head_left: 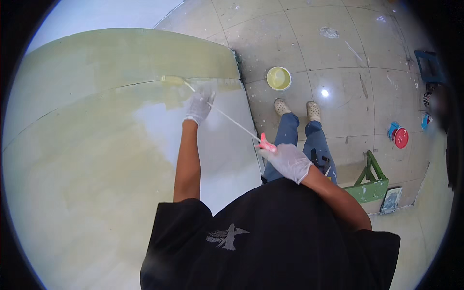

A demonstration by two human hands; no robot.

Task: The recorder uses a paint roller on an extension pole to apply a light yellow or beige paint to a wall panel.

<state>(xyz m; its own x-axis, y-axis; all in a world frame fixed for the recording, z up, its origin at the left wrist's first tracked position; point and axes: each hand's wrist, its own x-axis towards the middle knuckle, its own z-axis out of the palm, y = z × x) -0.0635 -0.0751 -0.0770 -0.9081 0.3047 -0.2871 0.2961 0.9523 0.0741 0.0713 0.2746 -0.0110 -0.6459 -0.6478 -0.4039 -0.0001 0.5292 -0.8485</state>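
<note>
A paint roller with a pale yellow head (172,80) rests against the wall surface (212,159) at upper left. Its long thin white rod (234,121) slants down to a pink handle (267,144). My right hand (290,163), in a whitish glove, is closed round that handle in front of my body. Farther up the rod, close to the roller head, my gloved left hand (199,107) grips it; some fingers are hard to make out. Yellowish-green paint covers much of the wall, with a white patch below and right of my left hand.
A white bucket (279,78) holding pale yellow paint stands on the tiled floor beyond my feet. Rightward are a red-topped can (400,138), a green stand (369,186) and a paint-smeared flat panel (391,200). A dark blue stool-like object (429,66) sits at far right.
</note>
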